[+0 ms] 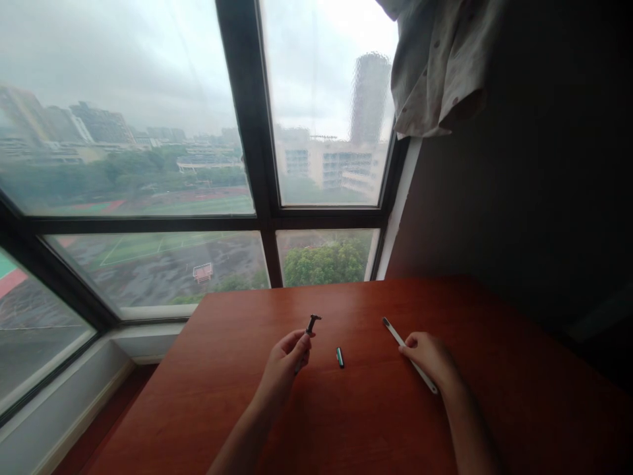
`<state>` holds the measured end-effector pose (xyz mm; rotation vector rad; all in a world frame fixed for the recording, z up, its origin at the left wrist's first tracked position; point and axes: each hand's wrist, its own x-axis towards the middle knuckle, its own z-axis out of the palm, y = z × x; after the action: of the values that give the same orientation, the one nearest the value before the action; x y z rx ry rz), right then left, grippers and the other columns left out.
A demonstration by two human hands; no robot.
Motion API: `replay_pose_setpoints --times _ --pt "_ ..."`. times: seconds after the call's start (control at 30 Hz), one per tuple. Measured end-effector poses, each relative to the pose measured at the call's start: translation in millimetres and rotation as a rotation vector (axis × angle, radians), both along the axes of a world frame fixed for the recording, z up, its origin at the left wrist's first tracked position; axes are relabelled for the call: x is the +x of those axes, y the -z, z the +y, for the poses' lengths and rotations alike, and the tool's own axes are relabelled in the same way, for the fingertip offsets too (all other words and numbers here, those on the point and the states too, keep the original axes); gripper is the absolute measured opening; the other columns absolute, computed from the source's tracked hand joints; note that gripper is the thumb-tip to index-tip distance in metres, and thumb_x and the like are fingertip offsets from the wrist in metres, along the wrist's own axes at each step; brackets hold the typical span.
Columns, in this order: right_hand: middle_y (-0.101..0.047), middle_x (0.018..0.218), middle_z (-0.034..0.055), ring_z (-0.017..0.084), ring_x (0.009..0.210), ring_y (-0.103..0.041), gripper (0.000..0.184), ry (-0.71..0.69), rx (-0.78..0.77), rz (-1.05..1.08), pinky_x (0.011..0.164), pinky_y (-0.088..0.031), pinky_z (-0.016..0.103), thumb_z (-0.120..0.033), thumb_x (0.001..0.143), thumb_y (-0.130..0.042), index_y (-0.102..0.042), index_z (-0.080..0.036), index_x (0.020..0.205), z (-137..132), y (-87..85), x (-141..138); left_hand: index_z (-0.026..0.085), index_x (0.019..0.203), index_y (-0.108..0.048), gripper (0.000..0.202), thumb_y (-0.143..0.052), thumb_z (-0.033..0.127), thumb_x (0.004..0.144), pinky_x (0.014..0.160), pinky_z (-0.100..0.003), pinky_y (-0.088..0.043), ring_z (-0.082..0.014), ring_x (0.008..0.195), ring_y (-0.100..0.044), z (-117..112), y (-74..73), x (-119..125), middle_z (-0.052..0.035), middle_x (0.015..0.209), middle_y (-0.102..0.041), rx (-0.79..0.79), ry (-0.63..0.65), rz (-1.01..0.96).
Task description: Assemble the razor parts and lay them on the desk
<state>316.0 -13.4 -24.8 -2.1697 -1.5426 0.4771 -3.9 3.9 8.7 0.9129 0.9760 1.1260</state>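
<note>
My left hand (289, 359) is closed around a dark razor handle (311, 323), whose bare head points up and away from me. On the table between my hands lies a small razor blade cartridge (339, 357), dark with a green strip, touched by neither hand. To the right, my right hand (424, 353) pinches a white toothbrush (424, 378) near its middle. Its dark bristle end slants to the far left and its tail end comes toward me. Whether the toothbrush rests on the wood or is slightly lifted, I cannot tell.
A reddish-brown wooden table (237, 330) spreads under both hands, its far edge close to a dark-framed window (267, 165). A light garment (435, 72) hangs at the upper right, before a dark wall (519, 198). Floor shows past the table's left edge.
</note>
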Motion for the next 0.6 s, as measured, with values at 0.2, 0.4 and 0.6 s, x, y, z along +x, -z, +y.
replay_pose_setpoints --times 0.2,0.4,0.6 --pt "-0.069 0.067 0.0047 0.019 0.063 -0.062 0.013 0.018 -0.006 -0.065 0.053 -0.031 0.025 -0.031 0.067 -0.066 -0.062 -0.021 0.061 -0.6 0.8 -0.1 0.013 0.087 -0.07 0.039 -0.076 0.044 0.064 0.05 -0.02 -0.033 -0.008 0.054 -0.044 -0.6 -0.9 -0.3 0.0001 0.066 -0.053 0.011 -0.002 0.014" --pt "-0.07 0.069 0.0045 0.02 0.066 -0.064 0.014 0.022 -0.078 -0.147 0.054 -0.032 0.025 -0.031 0.074 -0.061 -0.063 -0.021 0.063 1.7 -3.1 0.0 0.012 0.088 -0.071 0.039 -0.076 0.043 0.065 0.05 -0.02 -0.032 -0.0079 0.054 -0.044 -0.6 0.2 -0.5 -0.0006 0.067 -0.054 0.004 0.0 0.001" --pt "-0.071 0.071 0.0041 0.02 0.069 -0.064 0.016 0.002 -0.099 -0.135 0.055 -0.032 0.024 -0.031 0.076 -0.059 -0.064 -0.021 0.063 0.8 -5.6 1.1 0.013 0.088 -0.071 0.037 -0.076 0.043 0.066 0.049 -0.02 -0.03 -0.0078 0.053 -0.044 0.6 2.2 -1.0 -0.0007 0.067 -0.054 0.015 0.016 0.006"
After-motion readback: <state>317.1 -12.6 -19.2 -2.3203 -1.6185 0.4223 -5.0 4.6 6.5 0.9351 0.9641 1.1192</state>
